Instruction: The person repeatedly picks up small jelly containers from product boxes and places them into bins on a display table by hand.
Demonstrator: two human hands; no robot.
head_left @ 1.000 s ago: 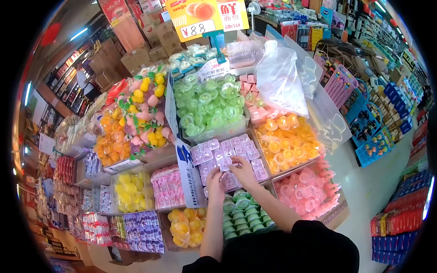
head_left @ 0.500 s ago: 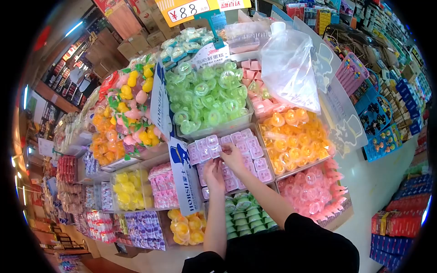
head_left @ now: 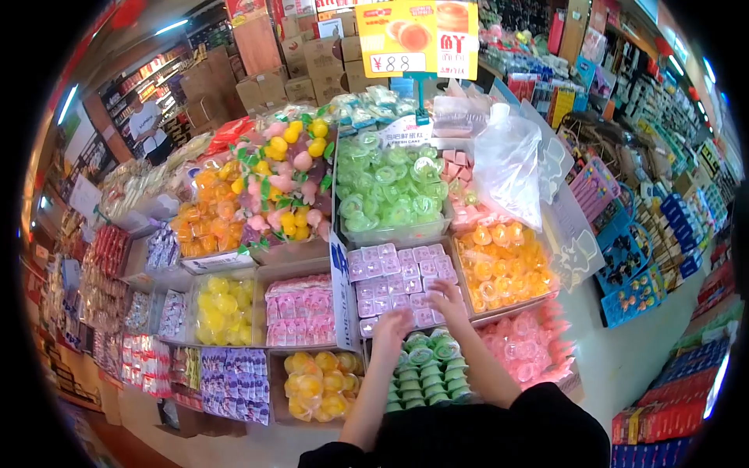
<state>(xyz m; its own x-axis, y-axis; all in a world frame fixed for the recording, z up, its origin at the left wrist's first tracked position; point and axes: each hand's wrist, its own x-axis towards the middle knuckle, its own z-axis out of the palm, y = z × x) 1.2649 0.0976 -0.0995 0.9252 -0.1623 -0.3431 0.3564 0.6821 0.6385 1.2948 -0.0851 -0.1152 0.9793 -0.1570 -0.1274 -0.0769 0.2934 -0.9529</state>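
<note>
A bin of small lilac square packs (head_left: 382, 288) lies in front of me, the packs set in rows and stacks. Over its near edge is my left hand (head_left: 393, 323), slightly blurred, holding nothing, its fingers loosely extended. My right hand (head_left: 448, 303) hovers above the bin's right side with fingers apart and nothing in them. Just below both hands sit green-topped cups (head_left: 425, 374) in rows. Clear-wrapped green jelly cups (head_left: 390, 187) fill the bin behind, and orange jelly cups (head_left: 503, 265) the one to the right.
Pink jelly cups (head_left: 519, 347) stand at the near right. A clear plastic bag (head_left: 507, 168) hangs at the back right. A printed divider (head_left: 340, 288) borders the lilac packs on the left. Beyond rises a yellow price sign (head_left: 417, 39). A person (head_left: 147, 129) stands far left.
Both hands have drawn back from the lilac packs toward me and moved apart, their fingers opening. The camera view has tilted up and shifted, showing more of the price sign.
</note>
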